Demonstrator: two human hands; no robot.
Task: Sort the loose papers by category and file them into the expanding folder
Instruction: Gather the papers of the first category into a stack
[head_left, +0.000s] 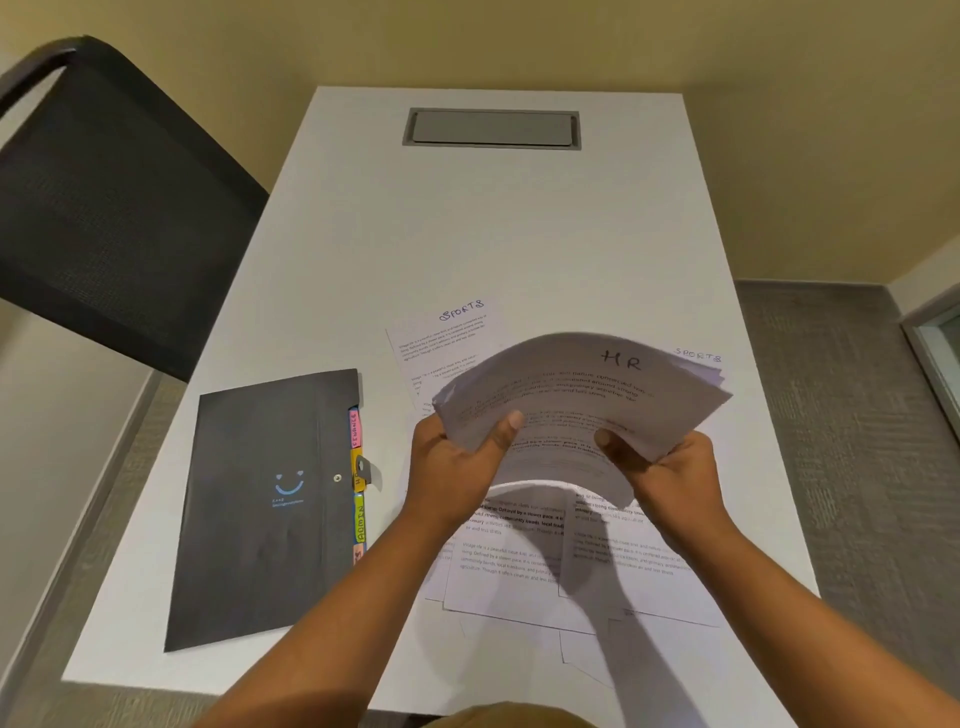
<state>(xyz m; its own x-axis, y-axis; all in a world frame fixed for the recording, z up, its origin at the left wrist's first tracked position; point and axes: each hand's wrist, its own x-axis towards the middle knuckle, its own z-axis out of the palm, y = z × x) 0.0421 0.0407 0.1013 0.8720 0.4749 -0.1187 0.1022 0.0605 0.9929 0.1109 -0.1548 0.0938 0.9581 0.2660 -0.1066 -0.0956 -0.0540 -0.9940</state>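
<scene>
Matt white paper stack (582, 395); matt black folder (260, 519); smooth white table (415, 218); mesh chair (104, 208).

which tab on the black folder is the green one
The green tab, third from the far end along the expanding folder, hand-lettered ADMIN. The pink tab and the yellow tab lie beyond it.

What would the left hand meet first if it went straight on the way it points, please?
Beyond the paper stack it grips, the left hand would probably pass above the left SPORTS sheet and the table; nothing seems to block it, though height is unclear.
</scene>
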